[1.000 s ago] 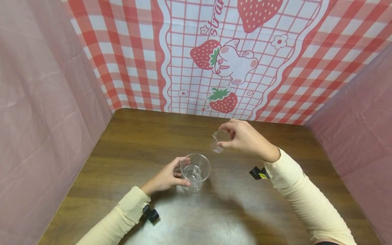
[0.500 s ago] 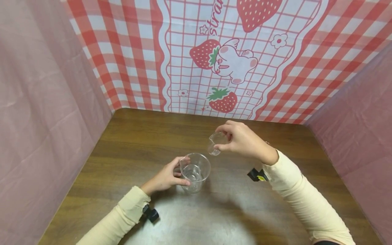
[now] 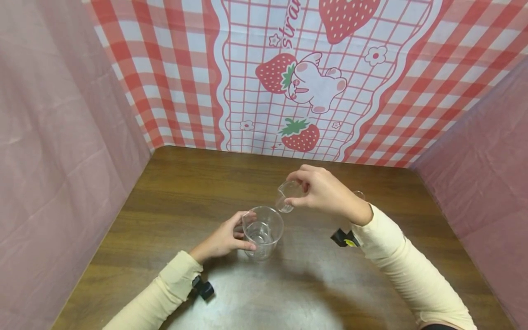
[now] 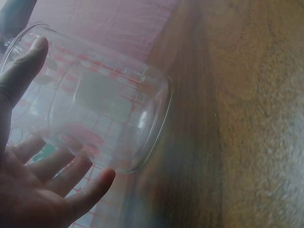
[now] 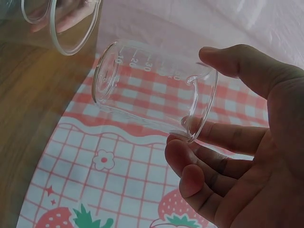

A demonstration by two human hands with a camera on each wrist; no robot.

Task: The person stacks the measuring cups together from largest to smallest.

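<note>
A large clear glass beaker [image 3: 266,251] stands on the table, and my left hand [image 3: 222,237] holds it from the left, thumb in front and fingers behind. Nested inside it is a smaller glass beaker [image 3: 261,233], whose rim shows through the wall. My right hand [image 3: 326,191] pinches a small beaker [image 5: 147,90] by its rim between thumb and fingertips. Printed marks such as 10, 20 and 30 run along this beaker's side. In the head view its base hangs right by the upper right rim of the large beaker.
Partly hidden behind the right wrist is another clear glass rim [image 3: 360,195]. The wooden table [image 3: 198,183] ends at a strawberry-print checked cloth [image 3: 185,91] at the back. Pink cloths [image 3: 62,160] close off both sides.
My right hand has moved left and slightly toward me with the small beaker, closer to the large beaker. The glass rim behind the right wrist has come into sight. My left hand stays put.
</note>
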